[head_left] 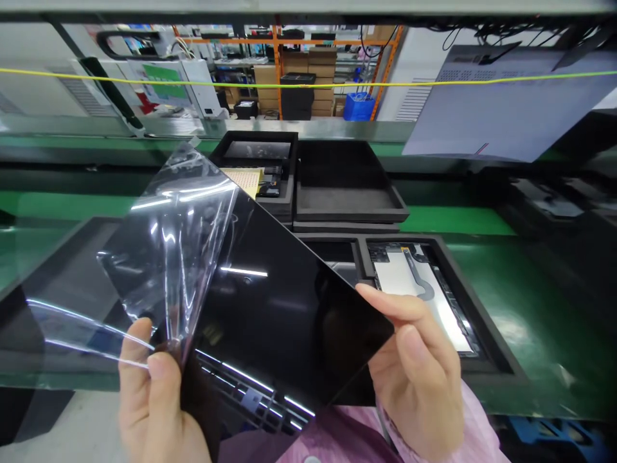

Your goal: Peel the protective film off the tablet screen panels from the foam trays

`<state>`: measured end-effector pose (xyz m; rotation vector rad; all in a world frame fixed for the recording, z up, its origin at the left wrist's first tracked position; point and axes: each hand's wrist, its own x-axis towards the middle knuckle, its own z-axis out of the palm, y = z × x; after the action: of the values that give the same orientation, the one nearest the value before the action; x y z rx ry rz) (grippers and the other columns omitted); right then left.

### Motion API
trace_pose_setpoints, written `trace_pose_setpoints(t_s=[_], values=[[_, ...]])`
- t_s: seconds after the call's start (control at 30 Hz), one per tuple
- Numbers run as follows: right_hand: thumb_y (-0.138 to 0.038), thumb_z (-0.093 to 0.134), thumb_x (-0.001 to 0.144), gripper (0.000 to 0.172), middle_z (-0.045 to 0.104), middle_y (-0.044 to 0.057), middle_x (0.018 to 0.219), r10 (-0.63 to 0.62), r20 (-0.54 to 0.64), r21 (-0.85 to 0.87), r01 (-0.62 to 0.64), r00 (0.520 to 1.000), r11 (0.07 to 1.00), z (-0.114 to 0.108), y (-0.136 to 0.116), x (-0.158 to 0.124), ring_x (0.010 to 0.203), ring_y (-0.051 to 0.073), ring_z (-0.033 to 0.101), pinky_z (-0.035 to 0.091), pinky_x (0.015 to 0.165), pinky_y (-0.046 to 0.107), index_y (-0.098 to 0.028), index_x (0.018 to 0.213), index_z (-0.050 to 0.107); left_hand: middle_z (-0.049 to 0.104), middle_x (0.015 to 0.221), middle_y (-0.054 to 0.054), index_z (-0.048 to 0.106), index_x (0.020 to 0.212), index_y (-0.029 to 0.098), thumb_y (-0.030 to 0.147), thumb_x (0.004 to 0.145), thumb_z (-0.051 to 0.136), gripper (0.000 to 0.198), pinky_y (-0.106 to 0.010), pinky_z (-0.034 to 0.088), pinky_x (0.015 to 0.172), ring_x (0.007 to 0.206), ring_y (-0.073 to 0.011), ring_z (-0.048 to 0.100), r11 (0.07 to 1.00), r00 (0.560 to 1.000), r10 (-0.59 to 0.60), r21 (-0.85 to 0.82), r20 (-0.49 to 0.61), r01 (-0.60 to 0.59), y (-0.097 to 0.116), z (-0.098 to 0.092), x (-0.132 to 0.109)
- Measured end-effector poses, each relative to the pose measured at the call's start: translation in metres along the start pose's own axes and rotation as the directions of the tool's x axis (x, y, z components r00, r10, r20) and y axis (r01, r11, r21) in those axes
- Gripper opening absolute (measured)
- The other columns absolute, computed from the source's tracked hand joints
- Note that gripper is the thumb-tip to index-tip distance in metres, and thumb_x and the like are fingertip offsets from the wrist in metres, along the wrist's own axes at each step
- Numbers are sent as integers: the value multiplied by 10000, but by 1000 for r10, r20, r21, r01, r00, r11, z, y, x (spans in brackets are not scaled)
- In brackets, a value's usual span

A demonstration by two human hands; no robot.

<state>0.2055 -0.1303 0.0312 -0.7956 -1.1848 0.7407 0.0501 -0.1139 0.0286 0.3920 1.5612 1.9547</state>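
- Glossy black rectangular glass panel [270, 302] held tilted in mid-air above the green desk [530, 302], resting on nothing
- Left hand [154, 399] clenched at the panel's lower left corner, thumb and fingers pinching a clear thin plastic film [168, 257] that curls up off the panel's left part; hard to tell whether gripping the panel's edge as well
- Right hand [414, 366] grasping the panel's right corner, thumb on the front face, fingers behind
- Likely slip: panel carried mostly by that one corner grip, so a hard tug on the film could twist it loose
- Directly below and right of the panel, a black foam tray [470, 308] holding an opened white-and-silver device with a dark flex cable [419, 283]; a dropped corner could land there and damage both
- Just beyond the panel's far edge, a stack of empty black foam trays [344, 186]; could be clipped if swung forward
- Smudging probable from the thumb lying on the glossy face near the right corner
- Risk of the loose film flopping back onto the bared left part, trapping dust or air
- Possible tearing or stretching of the film if pulled at a sharp angle from one pinched corner
- Pink sleeve [347, 437] close under the panel's near edge; could brush lint onto it
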Motion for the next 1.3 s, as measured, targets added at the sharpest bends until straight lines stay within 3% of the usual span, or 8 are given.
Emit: trace_pose_setpoints(t_s=[0.2, 0.37, 0.6, 0.73, 0.83, 1.03, 1.17, 1.3], values=[[-208, 441, 917, 374, 602, 49, 806, 3, 60, 120, -10, 998, 993, 2, -6, -1, 618, 128, 569, 519, 514, 236, -256, 1259, 587, 719, 701, 136, 743, 930, 370, 278, 697, 755, 251, -44, 523, 604, 593, -38, 642, 998, 999, -25, -48, 35, 27, 1, 1, 4], [-233, 461, 926, 367, 624, 51, 933, 170, 90, 226, -186, 981, 956, 4, -10, -7, 757, 161, 615, 554, 623, 274, -323, 1267, 562, 725, 702, 138, 735, 940, 379, 343, 694, 779, 252, -59, 541, 573, 579, -43, 655, 1000, 996, -14, -5, 89, 15, -1, -3, 9], [-244, 524, 906, 347, 633, 65, 1032, 138, 4, 193, -136, 990, 972, 9, -7, -9, 909, 194, 633, 569, 786, 329, -292, 1244, 589, 743, 777, 135, 720, 998, 384, 309, 727, 755, 283, -57, 542, 626, 663, -52, 679, 998, 994, -54, -13, 96, 56, -2, -2, 6], [-245, 579, 859, 297, 664, 64, 954, 133, -97, 166, -116, 986, 979, 14, -7, -3, 820, 176, 653, 572, 748, 301, -273, 1144, 658, 739, 773, 138, 709, 1026, 400, 342, 724, 750, 310, -57, 539, 603, 653, -54, 677, 995, 991, -96, 12, 88, 95, 0, -2, 6], [-169, 583, 798, 306, 666, 28, 831, 139, -138, 146, -118, 981, 982, 13, -3, 4, 614, 101, 606, 532, 567, 182, -276, 1061, 694, 735, 774, 159, 704, 1013, 446, 388, 718, 742, 303, -47, 533, 623, 676, -54, 688, 995, 992, -81, 62, 92, 76, 1, -4, 5], [-135, 508, 794, 304, 464, -48, 490, 262, -181, 173, -232, 948, 957, 4, 10, 11, 398, 62, 490, 425, 396, 119, -301, 919, 729, 723, 849, 217, 682, 989, 533, 388, 774, 668, 260, -107, 538, 770, 830, -91, 703, 980, 982, 114, 146, 149, -136, 1, -10, 7], [-234, 435, 939, 285, 526, -18, 556, 205, -76, 224, -184, 976, 957, 3, 10, 3, 448, 88, 532, 435, 405, 159, -303, 1035, 694, 723, 780, 180, 699, 1008, 478, 412, 735, 705, 281, -59, 526, 647, 712, -64, 693, 980, 973, 61, 169, 224, -100, 6, -4, 20], [-257, 495, 922, 297, 617, 38, 795, 33, 11, 191, -35, 999, 981, 5, 7, -11, 598, 136, 593, 518, 494, 246, -282, 1197, 604, 737, 932, 107, 685, 1119, 359, 417, 711, 739, 415, -104, 551, 732, 864, -115, 703, 989, 917, -68, 148, 394, 9, 10, 6, 42]])
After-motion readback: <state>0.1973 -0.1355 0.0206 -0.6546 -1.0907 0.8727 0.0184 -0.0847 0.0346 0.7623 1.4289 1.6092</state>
